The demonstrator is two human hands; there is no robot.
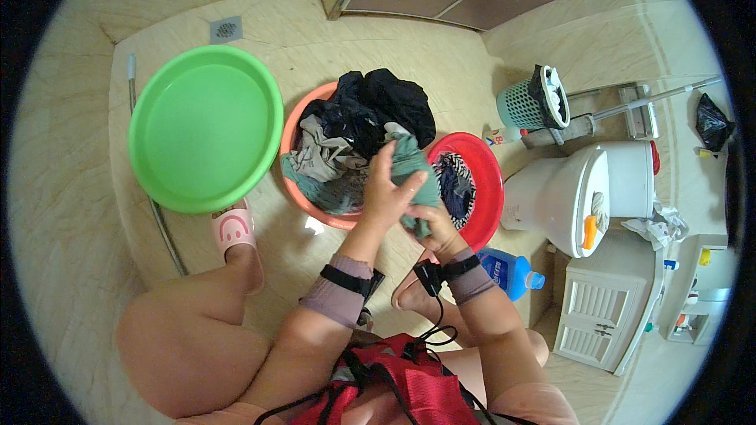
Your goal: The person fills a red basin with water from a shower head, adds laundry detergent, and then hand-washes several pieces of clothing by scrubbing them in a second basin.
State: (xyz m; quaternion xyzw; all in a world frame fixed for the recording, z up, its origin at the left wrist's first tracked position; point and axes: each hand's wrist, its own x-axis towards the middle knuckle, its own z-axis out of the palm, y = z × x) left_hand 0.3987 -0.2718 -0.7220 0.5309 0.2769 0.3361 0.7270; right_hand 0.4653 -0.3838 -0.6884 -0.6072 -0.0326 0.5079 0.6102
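Observation:
Both my hands are closed on a bunched green cloth (411, 164), a wet-looking garment, held above the gap between two basins. My left hand (384, 190) grips it from the left, thumb across its front. Lower and to the right, my right hand (437, 224) wraps its bottom end. Just behind and left is an orange basin (292, 135) heaped with black clothes (394, 102), a grey printed garment (324, 151) and more greenish cloth (315, 190). To the right, a red basin (494, 181) holds dark and striped clothes (454, 189).
A large green basin (206, 130) stands at the left, beside a metal hose (161, 228) and floor drain (227, 29). At the right are a blue detergent bottle (510, 274), a white toilet (551, 197), a teal waste bin (521, 105) and a white louvred cabinet (596, 316).

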